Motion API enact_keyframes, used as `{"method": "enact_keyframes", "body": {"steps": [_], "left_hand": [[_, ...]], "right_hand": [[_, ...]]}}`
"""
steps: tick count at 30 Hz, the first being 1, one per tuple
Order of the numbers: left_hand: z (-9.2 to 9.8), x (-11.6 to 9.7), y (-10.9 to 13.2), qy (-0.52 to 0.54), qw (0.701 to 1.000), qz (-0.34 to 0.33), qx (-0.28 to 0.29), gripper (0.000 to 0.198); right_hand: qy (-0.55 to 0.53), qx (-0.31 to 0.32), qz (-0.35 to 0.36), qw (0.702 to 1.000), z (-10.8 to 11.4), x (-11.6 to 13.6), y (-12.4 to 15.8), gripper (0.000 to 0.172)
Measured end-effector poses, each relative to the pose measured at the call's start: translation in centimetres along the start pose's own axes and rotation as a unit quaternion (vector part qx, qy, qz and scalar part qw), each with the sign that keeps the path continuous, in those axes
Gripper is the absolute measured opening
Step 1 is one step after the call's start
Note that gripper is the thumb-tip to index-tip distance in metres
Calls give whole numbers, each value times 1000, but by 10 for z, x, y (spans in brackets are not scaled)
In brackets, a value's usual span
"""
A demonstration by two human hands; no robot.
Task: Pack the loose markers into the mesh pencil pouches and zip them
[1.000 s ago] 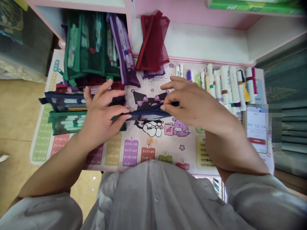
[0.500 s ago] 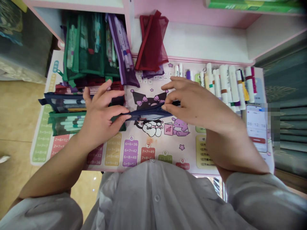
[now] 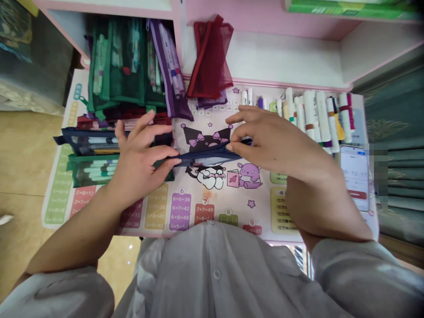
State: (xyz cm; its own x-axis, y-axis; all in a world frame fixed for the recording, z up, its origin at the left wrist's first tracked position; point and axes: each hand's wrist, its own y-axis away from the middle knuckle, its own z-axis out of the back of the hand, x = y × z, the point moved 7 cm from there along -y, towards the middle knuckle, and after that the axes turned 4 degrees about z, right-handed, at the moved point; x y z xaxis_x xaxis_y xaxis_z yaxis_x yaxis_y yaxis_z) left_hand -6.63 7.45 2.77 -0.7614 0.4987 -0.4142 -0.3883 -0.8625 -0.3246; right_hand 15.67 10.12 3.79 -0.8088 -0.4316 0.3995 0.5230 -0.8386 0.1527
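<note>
A navy mesh pencil case (image 3: 208,157) is held edge-on over the middle of the desk mat, between my two hands. My left hand (image 3: 141,152) pinches its left end between thumb and index finger, with the other fingers spread. At the zipper, my right hand (image 3: 265,137) has thumb and index finger closed near the right end, apparently on the zipper pull, which the fingertips mostly hide. Something pale shows inside the case, too unclear to name.
Filled green pencil cases (image 3: 122,79) and a purple one (image 3: 170,66) are piled at the back left. Red mesh cases (image 3: 212,62) lean on the shelf. Several markers (image 3: 311,115) lie in a row at the right, beside a phone (image 3: 354,172).
My right hand has slid slightly to the right along the pencil case's zipper, and more of the zipper edge looks parted. The left hand keeps its place.
</note>
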Motion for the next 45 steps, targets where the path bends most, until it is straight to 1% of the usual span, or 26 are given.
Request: {"method": "enact_keyframes", "body": {"steps": [8,13,19,24,30,36,40,45], "left_hand": [[-1,1,0,1,1000,6,4,14],[0,0,0,-1,1000,6,5,15],[0,-1,-1,8,1000,7,11,12],[0,-1,-1,8,1000,16,20,16],[-1,1,-1,-5,999,22,26,18],[0,0,-1,1,1000,19,10,17],[0,0,-1,-1,1000,18,13,17],[0,0,0,4,1000,9,4,15]], "right_hand": [[-1,-10,2,1000,2,-4,1,25],[0,-1,-4,1000,3,-3,1,26],[6,-6,-3,1000,4,-2,1,24],[-1,-2,-4,1000,4,-2,1,24],[-1,-9,-16,1000,6,-8,1,24],[-3,-9,-17,1000,7,-8,2,24],[7,-6,-32,999,9,-10,2,24],[8,-7,-16,1000,11,-11,3,25]]}}
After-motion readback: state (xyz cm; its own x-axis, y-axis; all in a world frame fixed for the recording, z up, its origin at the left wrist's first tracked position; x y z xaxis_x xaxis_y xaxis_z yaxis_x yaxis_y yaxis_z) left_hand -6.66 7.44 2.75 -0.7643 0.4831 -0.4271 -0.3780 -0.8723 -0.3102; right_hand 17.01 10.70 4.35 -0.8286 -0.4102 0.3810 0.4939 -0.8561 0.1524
